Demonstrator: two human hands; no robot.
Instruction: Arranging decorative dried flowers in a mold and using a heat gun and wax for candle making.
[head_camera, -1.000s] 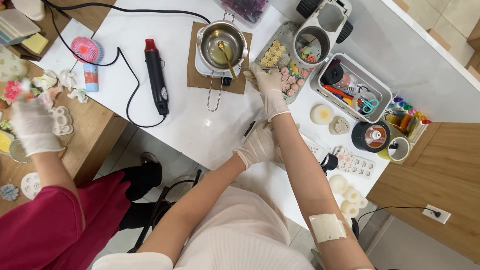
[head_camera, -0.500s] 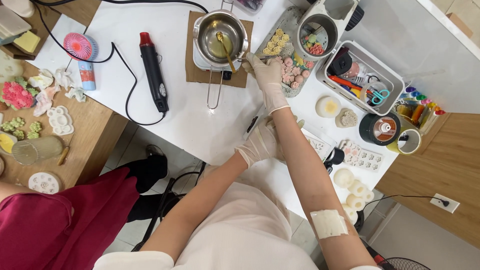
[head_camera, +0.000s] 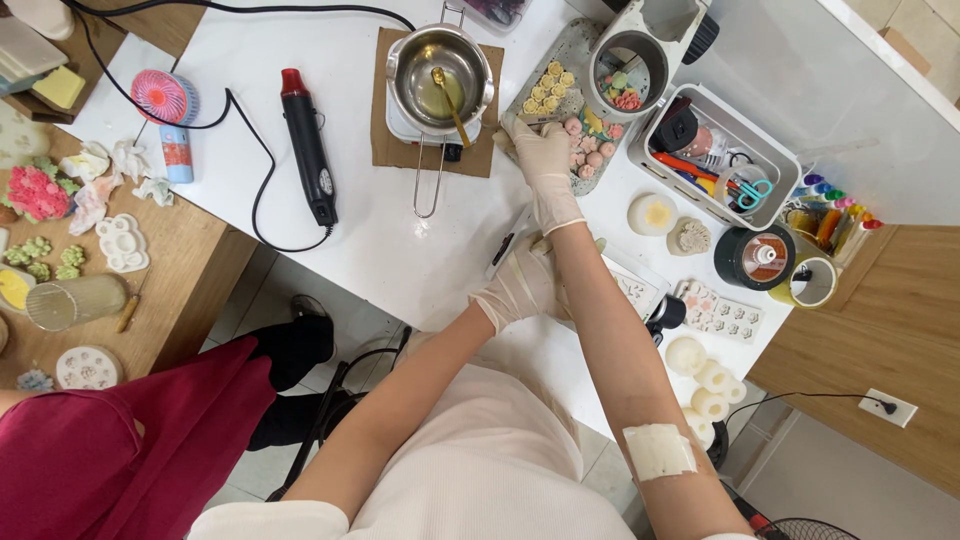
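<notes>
Starting at the far left: a wooden side table (head_camera: 190, 250) bearing pink and green wax flowers (head_camera: 38, 192), a white flower mould (head_camera: 122, 242), a ribbed glass tumbler (head_camera: 75, 301) lying on its side, and a round white mould (head_camera: 88, 368); below it, another person's dark red garment (head_camera: 120, 450). Next, on the white table (head_camera: 370, 250), a small pink handheld fan (head_camera: 165, 105) beside crumpled tissue (head_camera: 125, 162), then a black heat gun (head_camera: 310, 150) with a red nozzle, cord looping away. Further right, a steel melting pot (head_camera: 440, 78) with clear liquid and a gold spoon (head_camera: 452, 100), set on a white heater over a brown mat (head_camera: 385, 140). Just right of the mat, right hand (head_camera: 545, 165), white-gloved, reaching up to the grey tray (head_camera: 575, 40) of yellow and pink wax blossoms (head_camera: 548, 90), fingertips drawn together at the tray's near-left edge; whether anything is pinched there, cannot tell. Below it, left hand (head_camera: 520, 285), also gloved, loosely curled and pressed onto the table edge against a white silicone mould (head_camera: 635, 290), beside a dark thin tool (head_camera: 505, 250); no clear grasp visible. Rightward: a grey cup of small flowers (head_camera: 630, 70), a metal bin (head_camera: 775, 150) of scissors and tools, a round candle (head_camera: 652, 213), a black tin (head_camera: 755, 255), coloured markers (head_camera: 830, 205), white wax roses (head_camera: 710, 375).
</notes>
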